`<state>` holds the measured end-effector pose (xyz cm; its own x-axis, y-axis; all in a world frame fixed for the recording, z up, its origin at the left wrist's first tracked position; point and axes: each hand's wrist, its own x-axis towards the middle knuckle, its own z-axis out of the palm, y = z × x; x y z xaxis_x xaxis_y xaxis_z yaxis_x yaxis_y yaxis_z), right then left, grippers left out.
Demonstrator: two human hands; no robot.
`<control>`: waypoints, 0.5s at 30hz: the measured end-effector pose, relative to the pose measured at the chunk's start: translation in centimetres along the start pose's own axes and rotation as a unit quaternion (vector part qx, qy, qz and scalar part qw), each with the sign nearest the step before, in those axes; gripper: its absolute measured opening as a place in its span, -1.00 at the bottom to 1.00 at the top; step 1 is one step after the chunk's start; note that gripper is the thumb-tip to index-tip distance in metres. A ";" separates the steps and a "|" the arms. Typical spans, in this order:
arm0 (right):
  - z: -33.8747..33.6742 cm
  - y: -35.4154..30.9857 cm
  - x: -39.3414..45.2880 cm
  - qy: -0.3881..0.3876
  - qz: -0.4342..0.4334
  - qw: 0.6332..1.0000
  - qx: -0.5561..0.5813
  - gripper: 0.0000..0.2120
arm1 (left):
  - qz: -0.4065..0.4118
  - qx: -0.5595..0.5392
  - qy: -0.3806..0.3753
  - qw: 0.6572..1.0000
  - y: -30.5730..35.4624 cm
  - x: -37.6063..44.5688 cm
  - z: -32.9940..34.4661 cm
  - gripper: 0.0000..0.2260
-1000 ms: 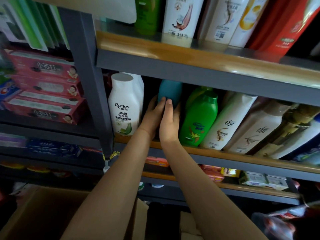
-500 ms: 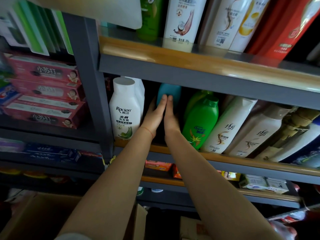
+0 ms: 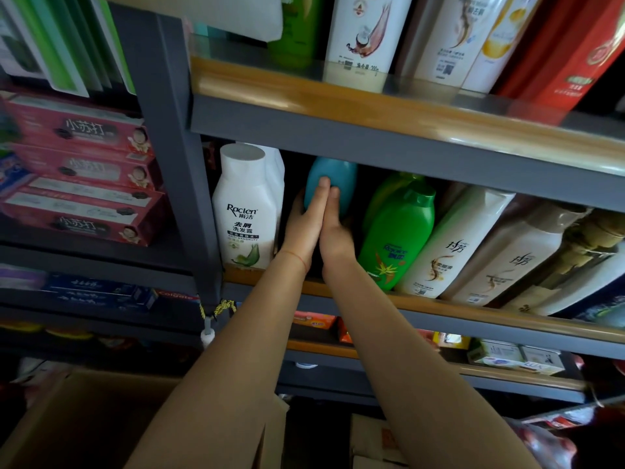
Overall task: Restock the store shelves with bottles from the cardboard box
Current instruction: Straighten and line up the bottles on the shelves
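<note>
A teal bottle (image 3: pixel 340 177) stands deep on the middle shelf (image 3: pixel 473 311), between a white Raclen bottle (image 3: pixel 245 211) and a green bottle (image 3: pixel 399 235). My left hand (image 3: pixel 304 228) and my right hand (image 3: pixel 334 231) lie side by side against the teal bottle's front, fingers straight and pressed on it. My left thumb lies along the bottle's left side. The lower part of the bottle is hidden behind my hands. The open cardboard box (image 3: pixel 84 418) sits at the bottom left, below my forearms; its inside is dark.
White shampoo bottles (image 3: pixel 453 245) lean in a row to the right of the green one. The shelf above (image 3: pixel 372 106) holds more bottles and a red pack. A grey upright post (image 3: pixel 169 147) separates stacked pink toothpaste boxes (image 3: pixel 77 170) on the left.
Both hands have reached deeper into the shelf and closed together, palms side by side. The teal bottle has gone further back between its neighbours.
</note>
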<state>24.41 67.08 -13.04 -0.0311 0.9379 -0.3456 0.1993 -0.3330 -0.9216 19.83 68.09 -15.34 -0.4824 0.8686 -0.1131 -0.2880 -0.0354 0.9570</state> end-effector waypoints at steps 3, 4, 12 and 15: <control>-0.1 0.7 -1.2 0.013 -0.001 1.000 -0.023 -0.16 | -0.002 0.005 0.009 1.000 0.0 -1.0 -0.6 -0.52; -0.2 1.0 -1.7 0.012 -0.013 1.000 -0.014 -0.18 | -0.005 0.004 0.012 1.000 0.1 -1.6 -0.8 -0.46; -2.6 1.9 -4.6 -0.044 -0.059 0.997 0.004 -0.35 | -0.013 0.038 0.010 0.999 1.2 -5.2 -1.7 -0.57; -3.1 2.2 -5.4 -0.061 -0.064 0.996 -0.004 -0.35 | -0.016 0.041 0.003 0.999 1.2 -6.1 -2.1 -0.68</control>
<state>28.04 61.57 -12.69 -0.1745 0.9538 -0.2445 0.1931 -0.2103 -0.9584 20.67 61.67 -14.04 -0.4781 0.8662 -0.1454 -0.2349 0.0334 0.9714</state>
